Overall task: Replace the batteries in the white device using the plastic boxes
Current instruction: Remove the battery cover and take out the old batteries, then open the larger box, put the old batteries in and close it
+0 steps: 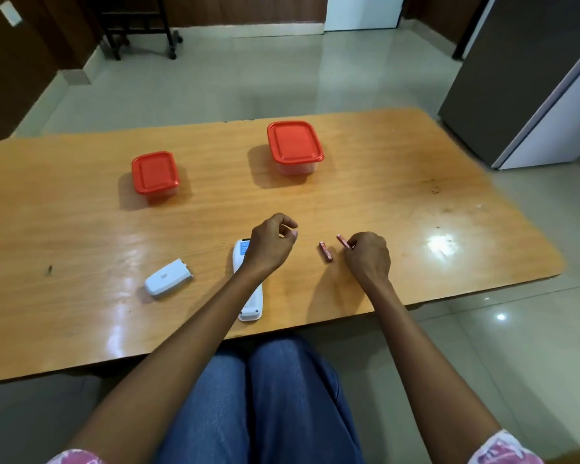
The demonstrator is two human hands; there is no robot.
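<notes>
Table (pixel 382 195) glossy wood-look; boxes (pixel 154 192) clear plastic w/ red lids (pixel 294 141); device (pixel 250 303) smooth white plastic.

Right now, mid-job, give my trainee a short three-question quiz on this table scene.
1. True or false: both red-lidded boxes, the smaller box and the larger box, are closed.
2. What does the right hand pinch?
A. battery
B. cover
C. lid
3. Which side of the white device does the detached battery cover lie on?

Key: 1 true; 2 A; 3 its left. A second battery lies loose on the table; the left hand looks empty.
</notes>
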